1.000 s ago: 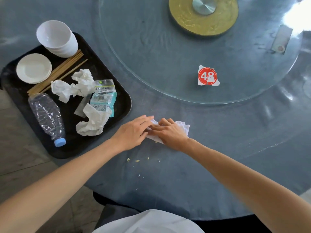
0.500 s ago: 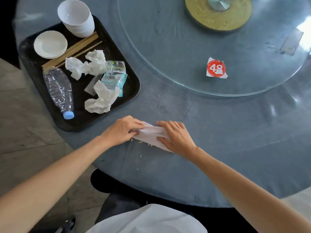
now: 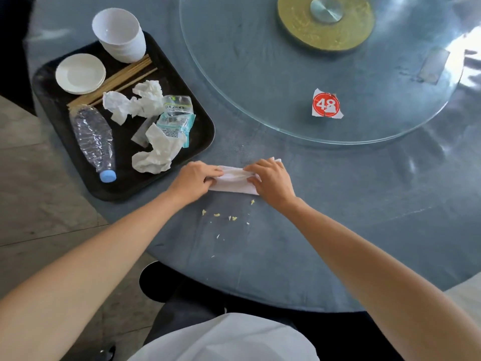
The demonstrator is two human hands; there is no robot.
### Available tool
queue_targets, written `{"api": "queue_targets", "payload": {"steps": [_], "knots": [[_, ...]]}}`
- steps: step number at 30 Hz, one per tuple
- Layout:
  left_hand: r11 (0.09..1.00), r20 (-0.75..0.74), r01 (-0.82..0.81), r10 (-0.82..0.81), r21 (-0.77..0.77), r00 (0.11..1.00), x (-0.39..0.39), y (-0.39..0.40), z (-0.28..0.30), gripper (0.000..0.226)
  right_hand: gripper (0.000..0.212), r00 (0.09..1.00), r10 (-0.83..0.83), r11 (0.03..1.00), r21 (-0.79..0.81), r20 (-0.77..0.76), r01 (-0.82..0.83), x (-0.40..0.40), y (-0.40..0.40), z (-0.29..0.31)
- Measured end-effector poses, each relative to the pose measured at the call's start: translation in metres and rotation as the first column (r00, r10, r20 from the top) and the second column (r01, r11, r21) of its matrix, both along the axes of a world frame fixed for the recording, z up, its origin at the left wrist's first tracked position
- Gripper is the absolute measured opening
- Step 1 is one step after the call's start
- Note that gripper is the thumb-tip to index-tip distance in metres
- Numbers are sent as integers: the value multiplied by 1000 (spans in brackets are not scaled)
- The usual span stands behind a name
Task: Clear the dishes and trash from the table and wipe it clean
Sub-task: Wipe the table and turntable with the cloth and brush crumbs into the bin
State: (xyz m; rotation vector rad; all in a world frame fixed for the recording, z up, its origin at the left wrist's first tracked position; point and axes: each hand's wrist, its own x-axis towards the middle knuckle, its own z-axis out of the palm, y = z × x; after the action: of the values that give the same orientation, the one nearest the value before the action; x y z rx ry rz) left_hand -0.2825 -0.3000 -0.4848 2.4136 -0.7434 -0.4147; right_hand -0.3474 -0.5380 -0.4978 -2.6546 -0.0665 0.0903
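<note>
- Tissue [image 3: 234, 182] flat on table [image 3: 338, 204], spanning between both hands, crumbs [image 3: 218, 216] just nearer.
- Left hand [image 3: 194, 182] pinches its left end; right hand [image 3: 272, 179] grips the right.

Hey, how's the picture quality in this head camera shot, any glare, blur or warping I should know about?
Head view: strong glare washes out the glass turntable at the upper right, with bright streaks on the table beyond it; wide-angle warping stretches both forearms near the bottom edge; the centre is fairly sharp, so the left hand, right hand, white cloth and crumbs read clearly.
</note>
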Motion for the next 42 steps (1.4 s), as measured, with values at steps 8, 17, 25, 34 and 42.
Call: {"api": "queue_targets", "payload": {"steps": [8,17,25,34,42], "knots": [[998,-30,70,-70,-4,997,-61,33,-6,45,20,995,65,997,29,82,-67,-90,19,-8],[984,101,151,-141,-99,985,12,-98,22,34,20,946,-315,947,-35,77,318,-43,-72,21],[983,-30,143,-147,-113,989,-18,-96,-9,47,17,877,-477,877,-37,47,479,-98,-41,-8],[985,-54,159,-163,-72,985,-58,9,-13,55,14,953,-296,953,91,61,290,-138,34,-17],[996,-22,87,-88,-32,996,-38,-24,6,40,19,959,-280,960,44,49,278,-105,-2,2]]}}
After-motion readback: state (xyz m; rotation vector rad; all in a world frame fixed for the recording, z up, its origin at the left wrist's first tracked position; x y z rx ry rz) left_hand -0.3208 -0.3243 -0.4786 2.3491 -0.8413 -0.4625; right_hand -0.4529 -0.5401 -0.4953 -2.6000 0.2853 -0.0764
